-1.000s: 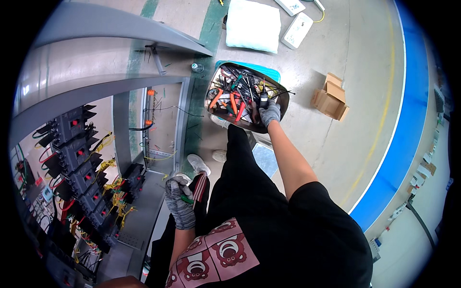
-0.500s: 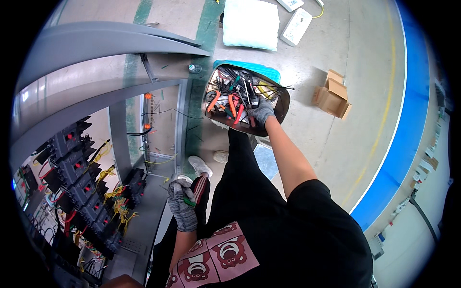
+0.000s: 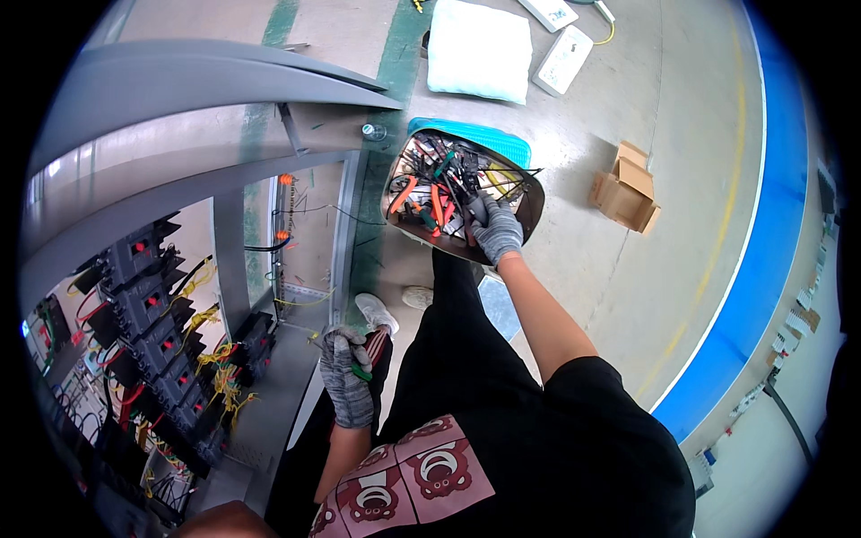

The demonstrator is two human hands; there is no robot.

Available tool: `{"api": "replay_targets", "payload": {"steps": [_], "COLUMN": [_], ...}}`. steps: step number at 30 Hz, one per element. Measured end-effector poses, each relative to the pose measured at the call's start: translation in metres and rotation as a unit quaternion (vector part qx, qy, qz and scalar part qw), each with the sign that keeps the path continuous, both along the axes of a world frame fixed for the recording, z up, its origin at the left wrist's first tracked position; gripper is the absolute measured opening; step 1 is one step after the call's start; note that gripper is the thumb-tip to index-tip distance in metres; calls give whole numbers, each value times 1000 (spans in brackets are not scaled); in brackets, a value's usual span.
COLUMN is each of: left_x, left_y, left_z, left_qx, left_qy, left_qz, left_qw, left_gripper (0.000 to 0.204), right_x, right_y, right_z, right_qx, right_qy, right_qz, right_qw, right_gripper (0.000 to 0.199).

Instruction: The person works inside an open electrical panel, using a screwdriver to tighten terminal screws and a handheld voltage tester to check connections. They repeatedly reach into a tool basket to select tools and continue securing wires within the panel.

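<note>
My left hand, in a grey knit glove, is low beside the cabinet, closed around a small green-handled tool; its kind is mostly hidden by the fingers. My right hand, gloved the same way, reaches over the near right side of an open bin full of tools. Its fingers are bent around something dark among the tools, which I cannot make out. Orange-handled pliers, red-handled tools and black cable ties crowd the bin.
A grey metal cabinet frame with black breakers and loose wires stands at left. Past the bin are a turquoise basket, a white cushion-like pack and a clear bottle. An open cardboard box lies right.
My right hand has shifted within the bin, and the long tool beside its fingers has dropped lower among the others. My left hand keeps its hold on the green-handled tool. The view has shifted slightly.
</note>
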State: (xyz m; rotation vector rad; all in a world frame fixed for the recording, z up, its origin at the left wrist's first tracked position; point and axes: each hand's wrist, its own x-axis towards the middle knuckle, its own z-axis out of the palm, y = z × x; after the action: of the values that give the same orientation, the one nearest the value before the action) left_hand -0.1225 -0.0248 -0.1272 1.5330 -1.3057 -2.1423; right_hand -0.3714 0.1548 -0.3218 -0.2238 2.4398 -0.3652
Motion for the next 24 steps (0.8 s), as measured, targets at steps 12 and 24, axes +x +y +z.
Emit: {"api": "replay_targets", "payload": {"steps": [12,24], "left_x": [38,80], "left_y": [3,-14], "left_z": [66,163], "left_qx": [-48,-244], "left_qy": [107,216], "left_qz": [114,28], "left_qw": [987,945], "left_gripper": [22,52], "right_x": [-15,116], "right_y": [18,-103], "right_z": [132,369], "right_qx": [-459,-476], "right_qy": [-384,-787], "right_qz": [-308,-124], "right_qw": [740,373], "right_gripper": [43,51]}}
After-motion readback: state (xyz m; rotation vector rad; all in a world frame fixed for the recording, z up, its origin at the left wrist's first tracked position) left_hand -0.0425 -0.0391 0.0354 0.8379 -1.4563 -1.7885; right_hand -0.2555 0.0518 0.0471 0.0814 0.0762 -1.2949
